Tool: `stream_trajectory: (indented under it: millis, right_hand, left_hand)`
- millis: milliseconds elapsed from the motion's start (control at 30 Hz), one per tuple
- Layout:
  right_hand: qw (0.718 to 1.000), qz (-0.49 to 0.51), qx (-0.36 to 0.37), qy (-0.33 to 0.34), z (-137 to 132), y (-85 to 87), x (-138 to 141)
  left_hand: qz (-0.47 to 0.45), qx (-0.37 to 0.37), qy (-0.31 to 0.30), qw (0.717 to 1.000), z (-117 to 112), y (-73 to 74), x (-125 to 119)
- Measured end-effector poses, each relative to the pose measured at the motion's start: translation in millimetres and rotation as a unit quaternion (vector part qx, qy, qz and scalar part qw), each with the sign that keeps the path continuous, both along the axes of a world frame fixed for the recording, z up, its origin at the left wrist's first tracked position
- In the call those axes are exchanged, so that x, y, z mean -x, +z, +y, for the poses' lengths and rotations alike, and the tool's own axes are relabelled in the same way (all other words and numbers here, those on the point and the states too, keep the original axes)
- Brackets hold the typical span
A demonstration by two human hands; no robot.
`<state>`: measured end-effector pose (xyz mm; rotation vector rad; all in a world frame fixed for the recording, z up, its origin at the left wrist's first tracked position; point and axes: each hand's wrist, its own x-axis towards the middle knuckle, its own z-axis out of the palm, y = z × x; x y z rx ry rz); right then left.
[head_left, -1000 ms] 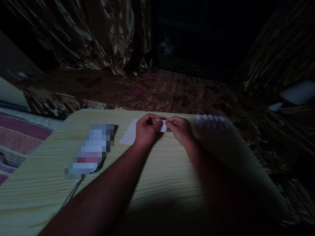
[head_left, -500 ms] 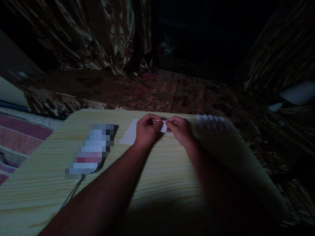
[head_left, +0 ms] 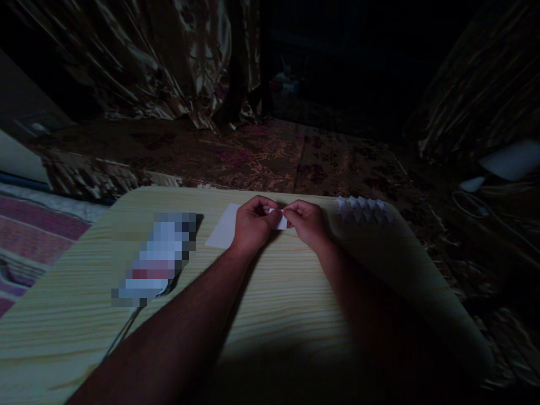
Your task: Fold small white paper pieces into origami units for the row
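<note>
My left hand point(head_left: 252, 225) and my right hand point(head_left: 307, 223) meet near the far edge of a pale wooden table point(head_left: 270, 304). Both pinch a small white folded paper piece point(head_left: 279, 219) between their fingertips, just above the tabletop. A flat white sheet of paper point(head_left: 223, 232) lies on the table under and to the left of my left hand. To the right of my right hand sits a row of several small folded white paper pieces point(head_left: 363, 208).
A blurred, pixelated object point(head_left: 156, 259) lies on the table's left part. Dark patterned fabric point(head_left: 261, 154) covers the floor beyond the table, with shiny curtains point(head_left: 160, 62) behind. A striped rug point(head_left: 29, 236) is at left; a white object and cable point(head_left: 485, 185) at right.
The hands have closed in slightly on the small paper piece, the right fingers now overlapping it more. Nothing else has moved.
</note>
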<state>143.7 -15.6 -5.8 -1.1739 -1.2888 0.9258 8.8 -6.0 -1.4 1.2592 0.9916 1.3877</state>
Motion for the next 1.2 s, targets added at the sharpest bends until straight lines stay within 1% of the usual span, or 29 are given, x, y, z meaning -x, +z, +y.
stream_trajectory:
  millis: [367, 600, 800, 1033, 1200]
  right_hand:
    - [0.999, 0.018, 0.013, 0.024, -2.6, 3.9, -1.1]
    - [1.0, 0.017, 0.02, 0.016, -1.9, 3.5, 0.0]
    - [1.0, 0.012, 0.008, 0.005, -0.8, -0.5, -0.3]
    - [0.999, -0.028, -0.017, -0.015, -1.9, -0.1, 2.3]
    - [0.997, -0.059, -0.028, -0.028, -1.5, -2.5, 2.6]
  left_hand:
    - [-0.011, 0.01, 0.012, 1.0, 0.9, -0.3, 1.8]
    - [0.003, 0.007, 0.015, 1.0, 1.5, -2.1, 1.6]
    - [0.021, -0.001, 0.021, 1.0, 2.1, -2.8, 1.7]
    - [0.037, -0.004, 0.033, 0.999, 0.9, -1.4, 1.4]
    - [0.036, -0.003, 0.021, 0.999, -0.4, -0.4, 1.1]
